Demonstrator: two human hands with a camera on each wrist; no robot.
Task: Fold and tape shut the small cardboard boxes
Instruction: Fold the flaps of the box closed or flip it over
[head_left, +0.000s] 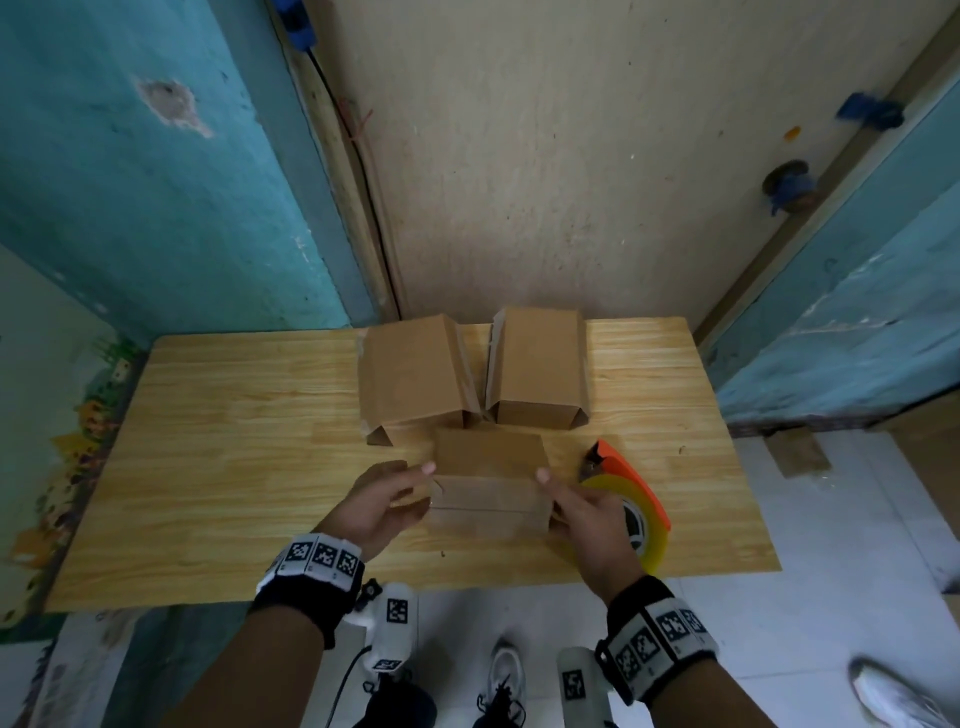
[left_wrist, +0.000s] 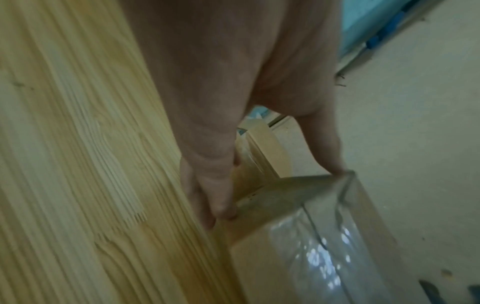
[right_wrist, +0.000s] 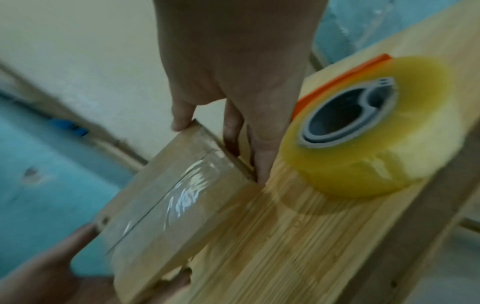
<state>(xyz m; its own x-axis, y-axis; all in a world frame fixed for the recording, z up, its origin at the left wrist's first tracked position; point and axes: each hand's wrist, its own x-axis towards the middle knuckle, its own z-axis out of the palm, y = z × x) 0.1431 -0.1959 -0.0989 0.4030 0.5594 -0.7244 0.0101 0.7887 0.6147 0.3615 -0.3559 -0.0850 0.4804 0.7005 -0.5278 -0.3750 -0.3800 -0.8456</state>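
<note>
A small cardboard box (head_left: 488, 506) stands on the wooden table (head_left: 234, 441) with its clear-taped seam facing me; the tape shines in the wrist views (left_wrist: 311, 257) (right_wrist: 168, 195). My left hand (head_left: 421, 488) holds the box's left end, thumb on the top corner and fingers down the side (left_wrist: 223, 205). My right hand (head_left: 553, 496) holds the right end the same way, thumb on the top edge and fingers (right_wrist: 259, 160) reaching down to the table.
Two more cardboard boxes (head_left: 415, 379) (head_left: 537, 369) with open ends lie side by side at the back of the table. An orange tape dispenser with a yellow roll (head_left: 628, 509) (right_wrist: 363, 131) lies just right of my right hand. Walls close in behind.
</note>
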